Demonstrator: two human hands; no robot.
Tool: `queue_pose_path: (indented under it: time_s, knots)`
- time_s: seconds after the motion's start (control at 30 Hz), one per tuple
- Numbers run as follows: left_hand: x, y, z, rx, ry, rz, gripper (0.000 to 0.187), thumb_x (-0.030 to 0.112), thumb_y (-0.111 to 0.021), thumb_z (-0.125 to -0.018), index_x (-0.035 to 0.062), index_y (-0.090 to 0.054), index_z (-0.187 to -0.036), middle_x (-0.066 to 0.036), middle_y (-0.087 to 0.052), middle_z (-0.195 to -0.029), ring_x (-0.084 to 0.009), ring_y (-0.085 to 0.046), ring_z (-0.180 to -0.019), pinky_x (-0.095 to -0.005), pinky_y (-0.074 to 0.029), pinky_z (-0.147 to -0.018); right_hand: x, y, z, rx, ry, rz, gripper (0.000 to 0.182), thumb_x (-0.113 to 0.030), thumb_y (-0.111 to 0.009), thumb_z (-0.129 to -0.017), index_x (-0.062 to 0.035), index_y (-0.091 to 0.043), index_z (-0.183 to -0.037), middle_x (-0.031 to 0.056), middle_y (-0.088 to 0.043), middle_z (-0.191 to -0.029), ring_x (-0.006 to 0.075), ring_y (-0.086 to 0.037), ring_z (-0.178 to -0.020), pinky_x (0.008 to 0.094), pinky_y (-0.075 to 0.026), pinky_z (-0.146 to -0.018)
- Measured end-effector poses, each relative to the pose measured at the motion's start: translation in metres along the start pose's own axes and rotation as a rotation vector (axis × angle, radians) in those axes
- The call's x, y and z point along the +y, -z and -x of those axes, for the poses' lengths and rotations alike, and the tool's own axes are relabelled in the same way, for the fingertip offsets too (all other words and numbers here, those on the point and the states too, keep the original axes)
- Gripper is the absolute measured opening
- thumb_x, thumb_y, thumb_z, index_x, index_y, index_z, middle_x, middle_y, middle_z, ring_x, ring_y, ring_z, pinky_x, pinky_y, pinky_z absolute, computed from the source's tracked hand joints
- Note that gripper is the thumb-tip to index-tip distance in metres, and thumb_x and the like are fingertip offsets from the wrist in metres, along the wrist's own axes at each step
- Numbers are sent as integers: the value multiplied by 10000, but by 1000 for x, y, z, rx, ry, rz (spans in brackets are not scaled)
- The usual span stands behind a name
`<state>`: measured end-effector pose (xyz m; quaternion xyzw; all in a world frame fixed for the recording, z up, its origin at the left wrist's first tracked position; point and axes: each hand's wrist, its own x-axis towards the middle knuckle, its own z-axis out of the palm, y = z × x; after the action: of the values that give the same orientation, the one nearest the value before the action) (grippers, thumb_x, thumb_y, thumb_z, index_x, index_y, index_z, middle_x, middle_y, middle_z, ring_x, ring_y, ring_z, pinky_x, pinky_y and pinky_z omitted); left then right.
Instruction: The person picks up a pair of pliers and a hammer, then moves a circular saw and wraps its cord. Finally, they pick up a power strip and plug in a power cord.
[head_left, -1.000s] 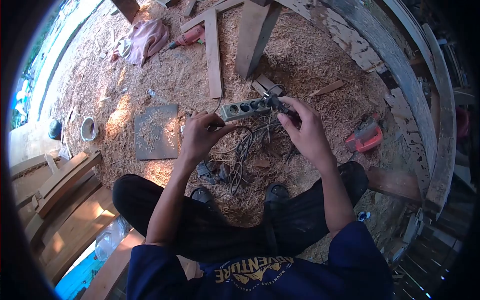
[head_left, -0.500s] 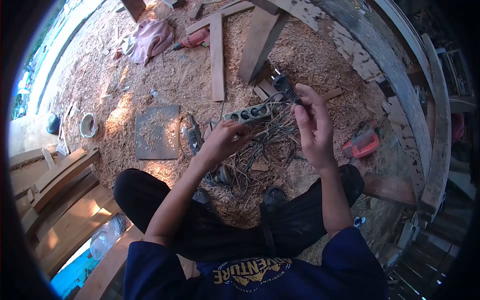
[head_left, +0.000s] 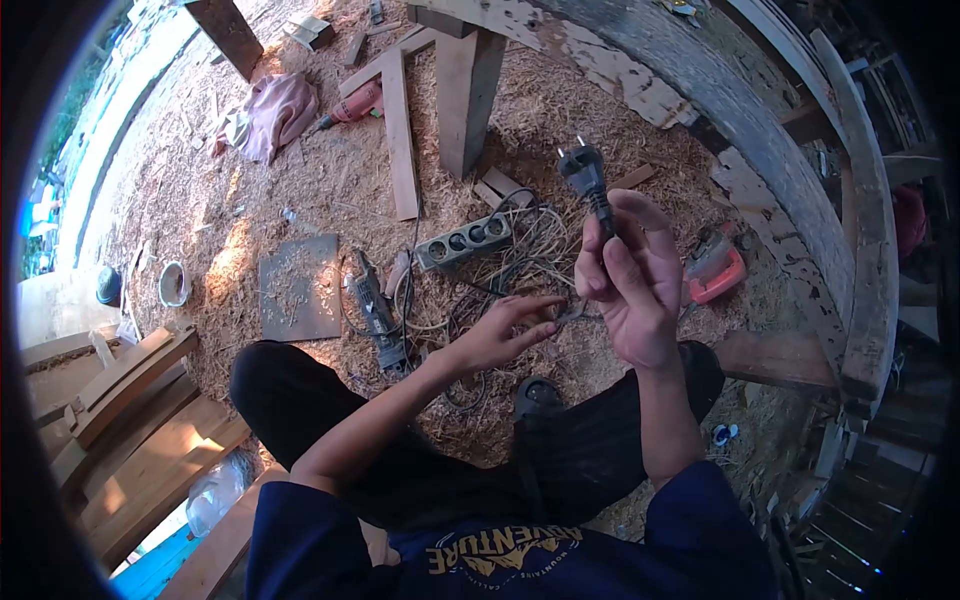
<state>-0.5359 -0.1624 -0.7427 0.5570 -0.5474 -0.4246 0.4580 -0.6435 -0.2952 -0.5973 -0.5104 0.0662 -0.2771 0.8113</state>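
My right hand (head_left: 635, 285) grips a black two-pin plug (head_left: 583, 170) by its cable end, with the pins pointing up and away from me. My left hand (head_left: 505, 332) hovers over the tangled cables, thumb and fingers apart, with nothing visible between them. Beyond it a grey power strip (head_left: 463, 244) with several sockets lies on the shavings. Loops of cable (head_left: 545, 225) spread to the right of the strip and below it. A dark power tool (head_left: 378, 315) lies left of my left hand.
A red tool (head_left: 716, 275) lies at the right, a pink drill (head_left: 355, 105) beside thin boards (head_left: 400, 140) at the upper left. A pink cloth (head_left: 268, 115), a flat square plate (head_left: 300, 288) and a wooden post (head_left: 467, 100) are farther around. Curved timber (head_left: 790, 200) borders the right.
My right hand has raised the plug and turned it more upright. My left hand has moved away from the power strip, toward me and to the right, and its fingers have spread. The view has shifted.
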Motion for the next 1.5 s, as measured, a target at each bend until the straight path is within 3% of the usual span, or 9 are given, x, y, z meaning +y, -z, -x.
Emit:
queue_pose_path:
  time_s: [0.23, 0.4, 0.6, 0.67, 0.8, 0.83, 1.07, 1.2, 1.5]
  knots:
    - [-2, -5, 9, 184, 159, -21, 281, 212, -598, -1027, -9, -701, -1165, -145, -713, -936, -271, -706, -826, -384, -552, -748, 6, 32, -8, 62, 188, 521, 370, -111, -499, -1069, -62, -514, -1435, 87, -631, -1142, 81, -567, -830, 241, -494, -720]
    - [45, 13, 17, 406, 196, 175, 291, 198, -585, -1051, -48, -683, -1172, -26, -655, -806, -82, -597, -764, -268, -489, -672, 38, 43, -5, -163, -206, 774, 511, -395, -504, -1062, -128, -493, -1498, 152, -549, -1470, 279, -540, -1344, 425, -477, -1062]
    - [81, 62, 35, 588, 112, 423, 303, 200, -571, -1062, -65, -689, -1152, -42, -706, -839, -75, -648, -823, -246, -532, -761, 67, 18, 6, -371, -387, 585, 866, -391, -553, -1027, -194, 37, -1630, 122, -592, -1437, 270, -530, -1365, 457, -391, -1142]
    - [88, 74, 40, 657, 109, 383, 303, 211, -585, -1055, -60, -680, -1150, -63, -729, -877, -89, -667, -847, -260, -546, -790, 82, 3, 11, -414, -394, 527, 846, -336, -591, -1022, -183, -26, -1633, 126, -612, -1411, 251, -535, -1363, 451, -383, -1151]
    - [89, 94, 53, 716, 92, 373, 339, 249, -580, -1056, -41, -665, -1212, -88, -758, -938, -115, -687, -924, -291, -524, -884, 83, -21, -9, -528, -80, 1071, 432, -65, -705, -937, -54, -591, -1353, 100, -636, -1321, 208, -597, -1247, 371, -518, -987]
    - [91, 96, 53, 727, 108, 337, 353, 269, -561, -1065, -29, -667, -1222, -85, -763, -943, -122, -683, -947, -308, -506, -923, 89, -25, -11, -429, -74, 958, 226, -77, -708, -939, -16, -672, -1154, 80, -716, -1083, 198, -667, -1083, 345, -545, -915]
    - [49, 87, 55, 484, 143, 233, 556, 368, -538, -1061, 5, -471, -1476, -196, -592, -1394, -241, -543, -1317, -386, -442, -1093, 57, -42, -33, -54, -78, 506, 194, -128, -679, -980, 18, -679, -1108, 109, -718, -975, 159, -720, -830, 318, -589, -738]
    - [29, 57, 59, 128, 29, -255, 485, 345, -612, -1017, -3, -588, -1354, -189, -638, -1321, -319, -607, -1224, -435, -484, -1007, 33, -32, -38, 37, 55, 382, 223, -164, -663, -1001, 29, -643, -1110, 96, -694, -925, 179, -725, -756, 303, -600, -686]
    - [49, 70, 47, 470, 59, -19, 179, 75, -708, -931, -17, -729, -1083, -144, -760, -943, -185, -735, -858, -331, -556, -744, 25, 0, -34, 151, 106, 425, 236, -198, -606, -1033, -14, -613, -1180, 77, -685, -1009, 182, -715, -913, 304, -594, -746]
